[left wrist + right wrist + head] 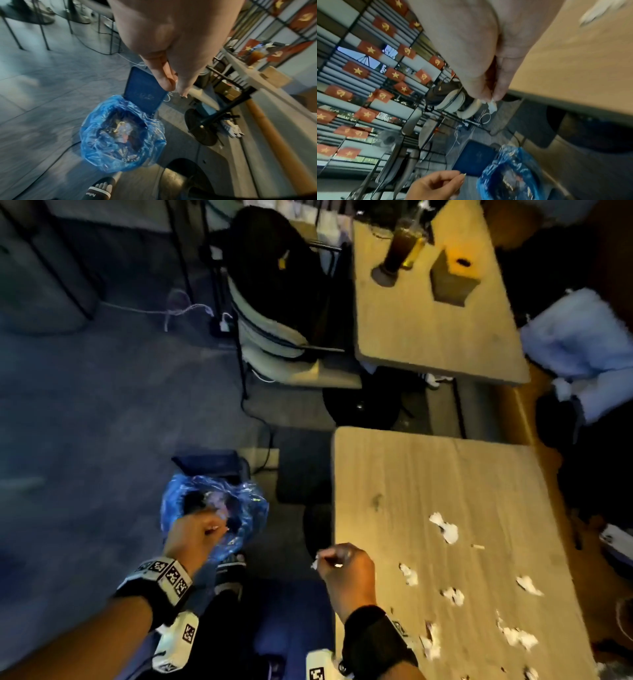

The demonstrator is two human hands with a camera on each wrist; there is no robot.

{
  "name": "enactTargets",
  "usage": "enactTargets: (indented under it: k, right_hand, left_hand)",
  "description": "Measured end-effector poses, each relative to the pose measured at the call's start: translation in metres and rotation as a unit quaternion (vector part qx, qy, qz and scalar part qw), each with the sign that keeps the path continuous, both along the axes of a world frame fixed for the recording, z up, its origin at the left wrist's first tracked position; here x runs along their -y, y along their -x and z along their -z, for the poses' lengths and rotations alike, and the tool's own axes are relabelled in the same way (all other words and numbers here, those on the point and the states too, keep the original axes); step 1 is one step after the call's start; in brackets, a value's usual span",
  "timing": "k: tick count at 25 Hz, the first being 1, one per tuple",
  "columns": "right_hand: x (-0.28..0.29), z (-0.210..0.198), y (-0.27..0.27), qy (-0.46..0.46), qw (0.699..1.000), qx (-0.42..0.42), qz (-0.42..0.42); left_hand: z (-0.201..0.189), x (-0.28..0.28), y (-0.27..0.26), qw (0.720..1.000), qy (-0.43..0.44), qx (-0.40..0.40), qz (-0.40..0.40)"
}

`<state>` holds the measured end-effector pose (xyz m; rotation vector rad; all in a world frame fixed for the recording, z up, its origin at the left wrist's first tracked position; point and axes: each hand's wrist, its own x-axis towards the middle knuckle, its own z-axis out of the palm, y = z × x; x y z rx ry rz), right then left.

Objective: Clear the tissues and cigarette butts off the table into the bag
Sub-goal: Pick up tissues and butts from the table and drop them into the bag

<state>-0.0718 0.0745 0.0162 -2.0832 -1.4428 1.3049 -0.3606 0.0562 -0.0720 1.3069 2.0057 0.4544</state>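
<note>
At the left edge of the light wooden table [428, 491], the right hand [346, 573] pinches a small white tissue scrap [491, 106] between thumb and fingertip — very light, soft, easy to tear, so a pinch at the middle is best. More crumpled white tissues [445, 529] and a short cigarette butt [477, 547] lie nearer the right edge. The left hand [193, 537] hovers over the blue plastic bag [123, 131] with its fingers loosely curled — it holds nothing.

Only partial lettering, roughly "Pohoo", is legible on the white strap of the black slipper [99, 192], just below the blue bag [96, 148].
</note>
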Motion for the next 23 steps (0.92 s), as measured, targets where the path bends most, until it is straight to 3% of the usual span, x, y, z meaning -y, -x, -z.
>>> enactTargets:
  k: [6, 10, 14, 19, 23]
  right_hand:
    - [-0.054, 0.099, 0.108, 0.033, 0.993, 0.016, -0.110]
    - [-0.071, 0.174, 0.150, 0.054, 0.987, 0.002, -0.151]
    - [-0.076, 0.240, 0.175, 0.050, 0.985, -0.008, -0.166]
    - [-0.081, 0.292, 0.201, 0.079, 0.991, -0.019, -0.106]
    - [-0.081, 0.306, 0.207, 0.176, 0.980, -0.043, -0.075]
  left_hand:
    - [0.076, -0.035, 0.057, 0.990, 0.113, 0.011, -0.087]
    - [0.157, -0.050, 0.074, 0.982, 0.164, 0.027, -0.086]
    - [0.214, -0.046, 0.085, 0.978, 0.180, 0.053, -0.096]
    - [0.238, -0.014, 0.101, 0.967, 0.253, 0.011, -0.025]
    - [0.229, -0.006, 0.111, 0.962, 0.265, 0.042, -0.046]
